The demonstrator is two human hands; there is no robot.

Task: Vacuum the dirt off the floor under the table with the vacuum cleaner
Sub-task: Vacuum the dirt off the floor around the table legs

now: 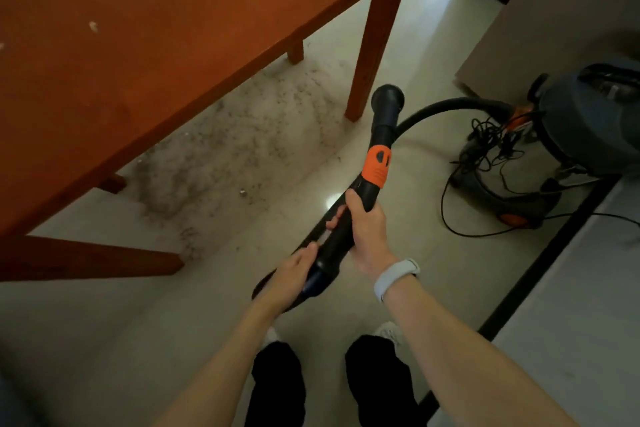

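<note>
- The black vacuum wand [337, 236] is gripped by the right hand [369, 230], below its orange collar [376, 166].
- Its lower end is held by the left hand [289, 279], fingers curled.
- Grey dirt [242, 146] is spread on the floor [398, 288] under the red-brown table [156, 45].
- The vacuum cleaner [571, 135] is parked to the right, joined by a hose [446, 106].

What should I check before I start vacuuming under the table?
1. Right hand grips the wand: ok.
2. Left hand holds the nozzle: ok.
3. Nozzle seated on the wand: cannot tell.
4. Hose runs to the vacuum: ok.
5. Cord tangled beside the vacuum: not ok.
6. Dirt reachable past the table leg: ok.
</note>
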